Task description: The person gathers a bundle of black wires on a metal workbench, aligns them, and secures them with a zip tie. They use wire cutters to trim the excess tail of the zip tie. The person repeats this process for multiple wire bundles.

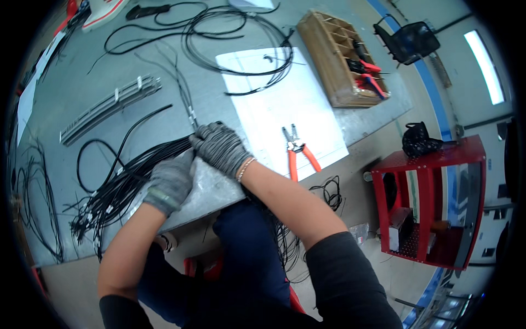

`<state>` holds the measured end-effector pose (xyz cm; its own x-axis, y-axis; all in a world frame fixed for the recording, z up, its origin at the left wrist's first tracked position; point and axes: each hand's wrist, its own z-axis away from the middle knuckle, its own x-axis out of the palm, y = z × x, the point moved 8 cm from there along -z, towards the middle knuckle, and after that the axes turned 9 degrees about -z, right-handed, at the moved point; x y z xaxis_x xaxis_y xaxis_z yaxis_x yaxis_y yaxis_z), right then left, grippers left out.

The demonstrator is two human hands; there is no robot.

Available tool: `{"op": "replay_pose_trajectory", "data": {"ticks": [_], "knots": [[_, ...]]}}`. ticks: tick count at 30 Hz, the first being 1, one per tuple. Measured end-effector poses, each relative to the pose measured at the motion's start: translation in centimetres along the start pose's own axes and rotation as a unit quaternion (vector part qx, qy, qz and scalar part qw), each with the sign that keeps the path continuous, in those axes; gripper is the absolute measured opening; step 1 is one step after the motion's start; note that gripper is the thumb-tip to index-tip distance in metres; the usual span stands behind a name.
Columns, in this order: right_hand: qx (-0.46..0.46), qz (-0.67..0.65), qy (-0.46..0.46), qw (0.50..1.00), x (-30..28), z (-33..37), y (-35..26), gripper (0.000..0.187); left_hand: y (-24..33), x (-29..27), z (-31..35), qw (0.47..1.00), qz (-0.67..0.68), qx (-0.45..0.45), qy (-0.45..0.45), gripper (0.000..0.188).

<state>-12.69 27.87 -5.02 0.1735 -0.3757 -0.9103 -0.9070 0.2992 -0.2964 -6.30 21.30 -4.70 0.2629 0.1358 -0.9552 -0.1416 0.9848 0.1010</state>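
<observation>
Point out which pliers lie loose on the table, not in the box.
The orange-handled pliers on the white sheet, right of the right hand. The other red-handled tools sit in the wooden box.
</observation>
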Motion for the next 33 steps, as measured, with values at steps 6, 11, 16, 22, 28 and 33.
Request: {"op": "replay_pose_trajectory", "data": {"ticks": [6,11,16,22,28,33], "knots": [[0.031,0.013,-0.032,0.999,-0.3,0.9,0.5,0.019,-6.1,-5.0,12.5,0.996,0.053,0.024,0.072,0.028],[0.036,-0.006,-0.027,0.999,-0.1,0.1,0.0,0.017,-27.9,-2.6,31.1,0.943,0.122,-0.237,0.201,0.040],[0.035,-0.012,-0.028,0.999,0.0,0.0,-0.2,0.018,-40.9,3.5,50.6,0.854,0.096,-0.496,0.128,0.035],[0.049,-0.006,-0.035,0.998,-0.1,0.3,0.2,0.019,-33.0,18.7,56.2,0.871,0.163,-0.360,-0.292,0.014],[0.047,-0.021,-0.024,0.998,-0.2,0.2,0.0,0.020,-21.8,18.7,46.8,0.861,0.218,-0.261,-0.379,0.026],[0.062,-0.011,-0.035,0.997,-0.3,1.2,0.9,0.020,-24.7,10.6,37.3,0.958,0.072,-0.278,-0.013,0.024]]}}
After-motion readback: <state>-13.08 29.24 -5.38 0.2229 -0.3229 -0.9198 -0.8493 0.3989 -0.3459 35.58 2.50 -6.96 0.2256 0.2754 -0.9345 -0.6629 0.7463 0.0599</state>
